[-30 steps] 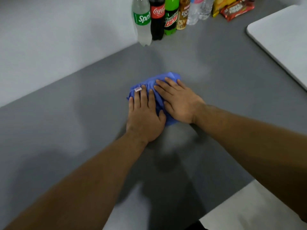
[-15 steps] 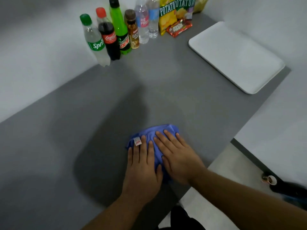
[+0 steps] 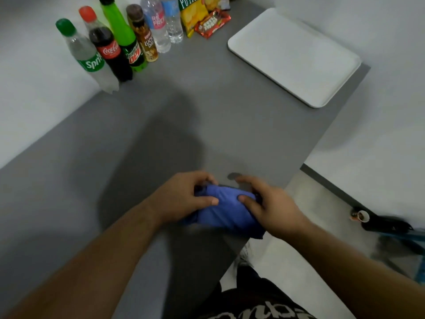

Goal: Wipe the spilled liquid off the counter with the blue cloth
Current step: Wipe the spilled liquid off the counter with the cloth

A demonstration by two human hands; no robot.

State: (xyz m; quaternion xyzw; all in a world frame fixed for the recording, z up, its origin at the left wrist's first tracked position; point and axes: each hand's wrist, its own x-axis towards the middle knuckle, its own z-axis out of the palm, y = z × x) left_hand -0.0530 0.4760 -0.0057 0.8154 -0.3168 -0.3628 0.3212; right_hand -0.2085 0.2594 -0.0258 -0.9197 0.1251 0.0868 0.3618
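Observation:
The blue cloth is bunched between both hands, close to the near right edge of the grey counter. My left hand grips its left side with thumb on top and fingers curled over the far edge. My right hand holds its right side, thumb pressed into the fabric. A small dark wet spot lies on the counter just beyond the cloth. The cloth's lower corner hangs over the counter edge.
Several drink bottles stand in a row at the far left by the wall, with snack packets behind them. A white tray lies at the far right. The counter edge runs diagonally on the right, floor below.
Both hands lay flat on the cloth, pressing it on the counter. Now they have drawn it toward the near edge and gathered it up, fingers curled around it.

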